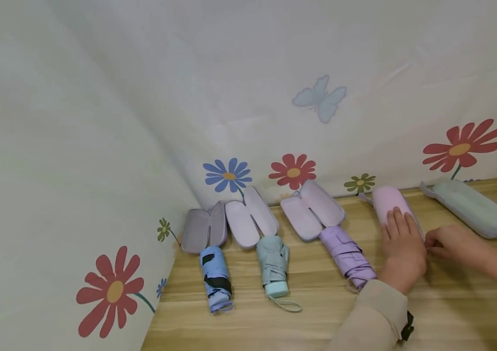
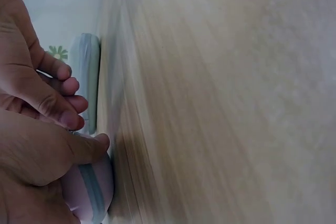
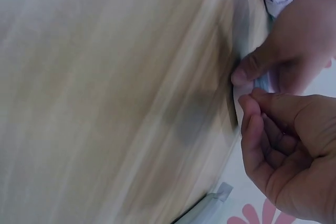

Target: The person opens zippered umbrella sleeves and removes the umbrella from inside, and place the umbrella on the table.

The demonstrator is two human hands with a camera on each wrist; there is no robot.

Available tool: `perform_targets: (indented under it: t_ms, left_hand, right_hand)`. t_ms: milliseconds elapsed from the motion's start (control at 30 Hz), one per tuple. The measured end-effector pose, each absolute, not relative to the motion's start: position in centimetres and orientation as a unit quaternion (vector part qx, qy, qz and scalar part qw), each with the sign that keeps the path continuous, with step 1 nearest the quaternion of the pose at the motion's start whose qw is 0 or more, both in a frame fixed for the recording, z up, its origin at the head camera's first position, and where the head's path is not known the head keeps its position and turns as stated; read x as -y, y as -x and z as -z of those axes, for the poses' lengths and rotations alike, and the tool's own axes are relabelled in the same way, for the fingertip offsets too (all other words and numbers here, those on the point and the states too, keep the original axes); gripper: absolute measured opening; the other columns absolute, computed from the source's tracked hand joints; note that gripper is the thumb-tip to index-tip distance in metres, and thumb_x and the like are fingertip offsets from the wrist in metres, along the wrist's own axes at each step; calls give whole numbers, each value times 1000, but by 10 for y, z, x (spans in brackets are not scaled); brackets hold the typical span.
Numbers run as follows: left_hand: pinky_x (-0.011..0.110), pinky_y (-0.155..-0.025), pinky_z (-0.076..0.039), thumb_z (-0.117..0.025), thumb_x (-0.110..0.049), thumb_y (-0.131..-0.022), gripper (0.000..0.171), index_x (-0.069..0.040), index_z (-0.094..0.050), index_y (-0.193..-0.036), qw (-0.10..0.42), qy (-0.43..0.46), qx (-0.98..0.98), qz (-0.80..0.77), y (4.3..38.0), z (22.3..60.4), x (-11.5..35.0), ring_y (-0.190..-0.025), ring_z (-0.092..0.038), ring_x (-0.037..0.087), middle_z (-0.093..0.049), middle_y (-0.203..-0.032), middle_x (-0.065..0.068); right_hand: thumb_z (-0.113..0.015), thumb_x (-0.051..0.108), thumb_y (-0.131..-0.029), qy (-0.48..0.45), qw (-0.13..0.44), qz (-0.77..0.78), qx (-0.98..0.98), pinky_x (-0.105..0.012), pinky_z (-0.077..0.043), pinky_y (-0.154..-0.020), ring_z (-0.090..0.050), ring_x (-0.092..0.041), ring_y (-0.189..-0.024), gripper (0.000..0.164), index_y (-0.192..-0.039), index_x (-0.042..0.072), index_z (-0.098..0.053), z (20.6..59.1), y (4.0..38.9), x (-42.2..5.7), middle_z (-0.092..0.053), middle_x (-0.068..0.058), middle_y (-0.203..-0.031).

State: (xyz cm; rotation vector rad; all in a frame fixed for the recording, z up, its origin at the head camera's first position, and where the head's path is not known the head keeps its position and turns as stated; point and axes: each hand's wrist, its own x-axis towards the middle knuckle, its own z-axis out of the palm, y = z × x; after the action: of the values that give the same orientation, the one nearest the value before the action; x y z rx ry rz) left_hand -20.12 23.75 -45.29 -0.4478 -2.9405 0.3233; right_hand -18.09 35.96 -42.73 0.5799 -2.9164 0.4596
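A pink hard zip case [image 1: 389, 199] lies on the wooden table, its lid down and a grey-blue zip band [image 2: 93, 195] along its side. My left hand [image 1: 403, 246] rests on top of it, fingers straight, with the thumb [image 2: 94, 148] against its side. At the case's right edge my right hand [image 1: 456, 246] pinches the small zipper pull between thumb and forefinger, its other fingers curled in. The fingertips mostly hide the pull. To the right lies a closed pale green case [image 1: 478, 207], touched by neither hand.
Three open cases, grey [image 1: 195, 231], whitish [image 1: 241, 224] and pale pink [image 1: 301, 217], stand along the flowered backdrop [image 1: 248, 107]. In front of them lie folded umbrellas: blue [image 1: 214, 268], grey-green [image 1: 273, 261] and purple [image 1: 346, 253]. The purple one is close to my left forearm.
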Motion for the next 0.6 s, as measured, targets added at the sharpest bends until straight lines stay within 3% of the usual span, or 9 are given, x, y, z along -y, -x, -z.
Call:
perform_targets:
  t_ms: [300,467,600]
  left_hand:
    - [28,-121,-18,-44,-65,-99,74,-36,-17,-161,70,147,981,-106,198,454,-237,-153,-4,8,-3,-168,-8]
    - [27,-117,-24,-50,-61,-99,72,-37,-19,-160,71,182,970,-144,202,442,-230,-151,-12,11,-12,-166,-5]
    - [29,-120,-18,-45,-59,-102,67,-43,-15,-159,48,204,959,-189,205,432,-227,-151,-11,11,-12,-165,-4]
  right_hand:
    - [-80,-3,-79,-196,100,-181,959,-27,-42,-57,-43,4,-63,27,-72,17,-64,433,175,-360,-50,19,-66]
    - [-77,-2,-83,-154,101,-171,968,-30,-45,-58,-48,-2,-64,21,-74,13,-66,429,178,-369,-57,12,-69]
    - [-78,0,-82,-118,117,-158,973,-32,-45,-57,-48,-6,-62,19,-73,10,-65,430,177,-378,-59,8,-68]
